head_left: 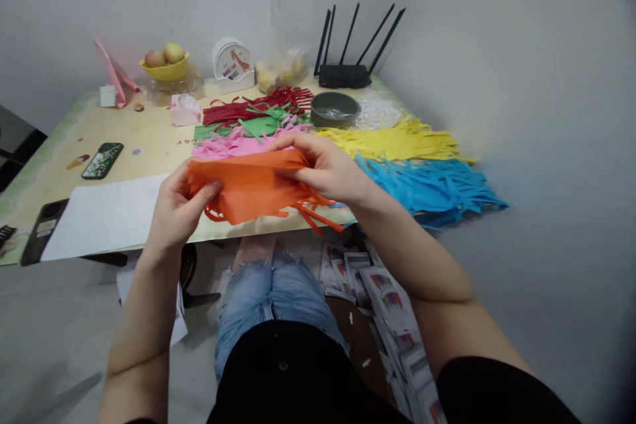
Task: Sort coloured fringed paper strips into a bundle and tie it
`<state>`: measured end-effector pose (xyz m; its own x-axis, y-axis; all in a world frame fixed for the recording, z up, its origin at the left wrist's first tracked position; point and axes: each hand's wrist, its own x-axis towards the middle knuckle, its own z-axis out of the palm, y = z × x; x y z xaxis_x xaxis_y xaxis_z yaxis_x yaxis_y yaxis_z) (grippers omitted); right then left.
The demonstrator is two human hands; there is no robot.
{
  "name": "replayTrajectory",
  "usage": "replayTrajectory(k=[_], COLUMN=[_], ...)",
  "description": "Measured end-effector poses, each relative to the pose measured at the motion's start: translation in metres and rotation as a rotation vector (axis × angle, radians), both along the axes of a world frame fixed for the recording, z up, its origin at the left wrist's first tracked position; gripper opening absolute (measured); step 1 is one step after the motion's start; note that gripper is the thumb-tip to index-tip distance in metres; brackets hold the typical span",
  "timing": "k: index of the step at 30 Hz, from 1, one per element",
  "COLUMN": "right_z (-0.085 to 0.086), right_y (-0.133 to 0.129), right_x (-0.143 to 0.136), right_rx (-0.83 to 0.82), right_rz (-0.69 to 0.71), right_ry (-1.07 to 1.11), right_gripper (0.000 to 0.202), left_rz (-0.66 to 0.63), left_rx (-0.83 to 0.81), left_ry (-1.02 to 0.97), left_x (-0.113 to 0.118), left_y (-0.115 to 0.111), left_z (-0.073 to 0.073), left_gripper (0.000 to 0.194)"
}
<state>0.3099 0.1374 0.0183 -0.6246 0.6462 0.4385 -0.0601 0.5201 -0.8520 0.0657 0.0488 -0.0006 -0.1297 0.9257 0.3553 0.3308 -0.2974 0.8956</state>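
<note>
Both hands hold an orange fringed sheet (248, 185) just above the front edge of the table. My left hand (181, 202) pinches its left end, thumb on top. At the right end, my right hand (322, 165) grips it between thumb and fingers, and cut strips hang below. Behind it lie a pink fringed sheet (243, 144), a green one (261, 124) and a dark red one (238, 111). Right of my right hand, a yellow fringed sheet (397, 141) and a blue fringed pile (427, 185) reach the table's right side.
White paper (109, 212) covers part of a dark object (42, 232) at the left. A phone (103, 160) lies behind it. Farther back stand a fruit bowl (166, 69), a clock (233, 63), a dark green bowl (335, 109) and a router (344, 76). Packaged items (392, 305) lie below.
</note>
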Motion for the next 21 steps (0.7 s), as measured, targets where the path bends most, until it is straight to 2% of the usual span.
replayTrajectory(k=[4,9,14,18,21], right_z=[-0.004,-0.005,0.001,0.005,0.000], right_y=[0.000,0.003,0.007,0.014,0.014], right_x=[0.005,0.009,0.017,0.024,0.021], right_rx=[0.002,0.031,0.081,0.102,0.109], right_rz=[0.082,0.142,0.182,0.277,0.221], right_ry=[0.008,-0.024,-0.163,-0.243,-0.207], right_gripper=[0.031,0.034,0.031,0.030,0.028], left_rz=[-0.115,-0.207,-0.189,-0.283,-0.206], left_rx=[-0.010,0.008,0.046,0.077,0.091], left_ry=[-0.047,-0.019,0.169,0.273,0.353], left_x=[-0.004,-0.006,-0.012,-0.011,-0.003], left_y=[-0.003,-0.007,-0.010,-0.012,-0.013], left_z=[-0.001,0.004,0.011,0.018,0.020], left_gripper=[0.009,0.016,0.018,0.022,0.021])
